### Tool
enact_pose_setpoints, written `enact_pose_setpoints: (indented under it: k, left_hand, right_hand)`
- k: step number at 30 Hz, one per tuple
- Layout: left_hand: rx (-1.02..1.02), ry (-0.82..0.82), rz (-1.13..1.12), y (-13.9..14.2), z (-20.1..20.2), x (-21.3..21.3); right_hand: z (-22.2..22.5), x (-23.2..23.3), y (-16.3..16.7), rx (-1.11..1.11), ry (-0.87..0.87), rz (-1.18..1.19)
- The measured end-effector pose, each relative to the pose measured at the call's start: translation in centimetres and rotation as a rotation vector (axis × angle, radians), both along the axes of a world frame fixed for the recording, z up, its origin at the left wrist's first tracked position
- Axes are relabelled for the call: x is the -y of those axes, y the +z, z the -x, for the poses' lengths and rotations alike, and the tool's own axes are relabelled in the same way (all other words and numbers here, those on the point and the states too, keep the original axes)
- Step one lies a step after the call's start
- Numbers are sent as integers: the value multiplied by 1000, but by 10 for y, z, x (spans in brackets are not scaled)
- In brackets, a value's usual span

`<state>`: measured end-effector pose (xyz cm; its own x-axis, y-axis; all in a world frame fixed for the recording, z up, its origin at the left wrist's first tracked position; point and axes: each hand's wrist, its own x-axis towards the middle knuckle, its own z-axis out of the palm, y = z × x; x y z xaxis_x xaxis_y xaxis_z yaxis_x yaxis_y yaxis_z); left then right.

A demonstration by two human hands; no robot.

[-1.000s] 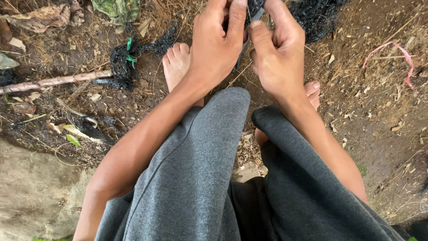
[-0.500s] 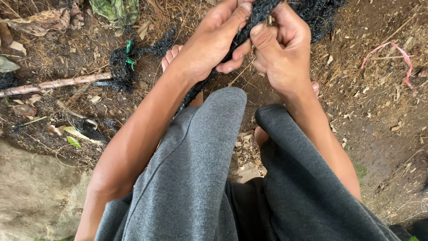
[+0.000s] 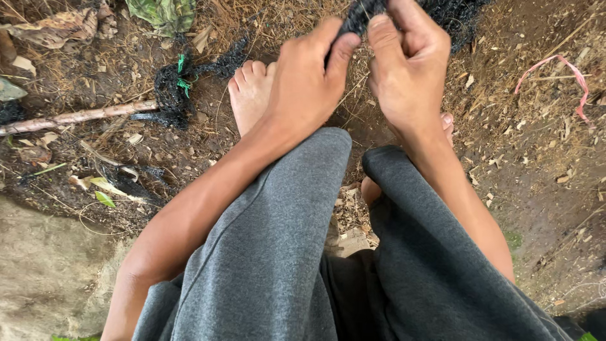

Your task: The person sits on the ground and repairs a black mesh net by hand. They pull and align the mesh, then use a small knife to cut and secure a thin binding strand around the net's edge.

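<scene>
Black netting [image 3: 360, 16] pinched between both hands, cut off by frame top.

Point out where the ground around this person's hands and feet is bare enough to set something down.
Barest is the brown soil right of the right hand, below the pink cord. The pale flat patch at lower left, beside the left forearm, is also open. It is crowded upper left: stick, black netting, dry leaves. Both hands, left hand too, pinch black mesh.
</scene>
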<state>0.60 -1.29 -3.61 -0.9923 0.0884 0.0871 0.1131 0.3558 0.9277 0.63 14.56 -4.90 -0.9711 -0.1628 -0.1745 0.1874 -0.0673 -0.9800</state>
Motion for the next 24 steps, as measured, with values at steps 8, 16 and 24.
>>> enact_pose_setpoints:
  k: [8,16,24]
  left_hand:
    - [2,87,-92,4,5,6]
    - [282,-84,-527,3,13,13]
    - [460,-248,-727,7,20,15]
  right_hand:
    - [-3,8,0,79,4,71]
    - [-4,7,-1,43,-23,104]
    - [0,6,7,188,-47,129]
